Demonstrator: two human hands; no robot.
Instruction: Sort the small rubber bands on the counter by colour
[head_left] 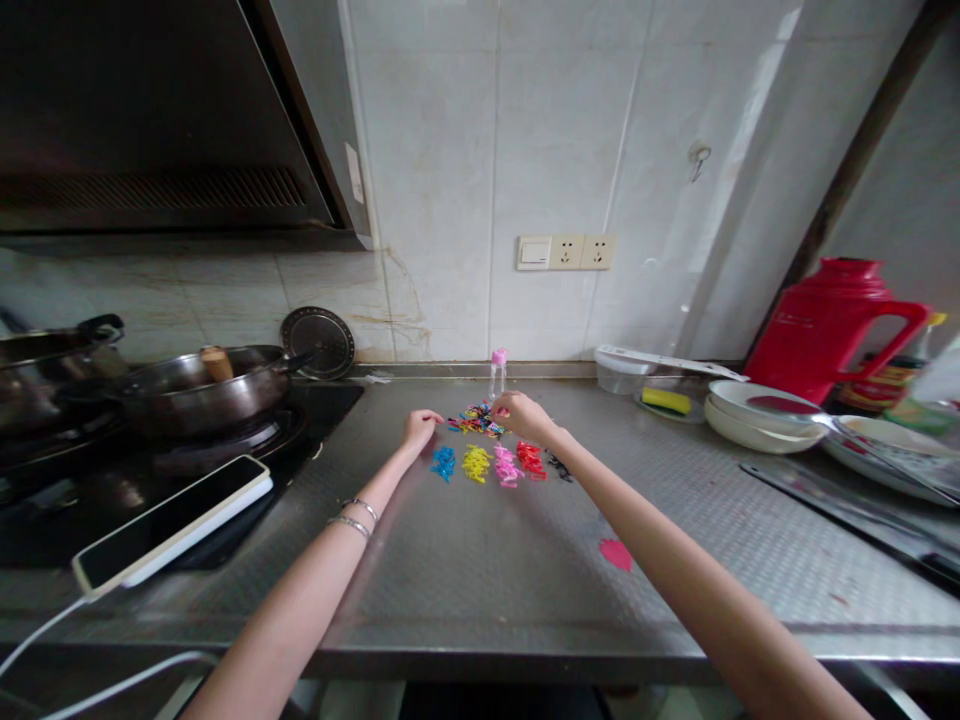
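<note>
On the steel counter (450, 580), a mixed-colour pile of small pieces (478, 420) lies near the wall. In front of it sit separate small piles: blue (443, 463), yellow (476, 463), pink (508, 466), red (532, 460) and black (559, 467). My left hand (421, 430) rests left of the mixed pile, fingers together and pointing right; whether it holds a piece is too small to see. Over the right side of that pile, my right hand (520, 412) is pinched, its fingertips too small to make out. Behind stands a clear bottle with a pink cap (499, 358).
A phone (172, 520) and a pan (210, 390) are on the left by the stove. At the right are a yellow sponge (666, 401), bowls (765, 425), a knife (840, 520) and a red thermos (825, 330). A pink piece (616, 554) lies beside my right forearm.
</note>
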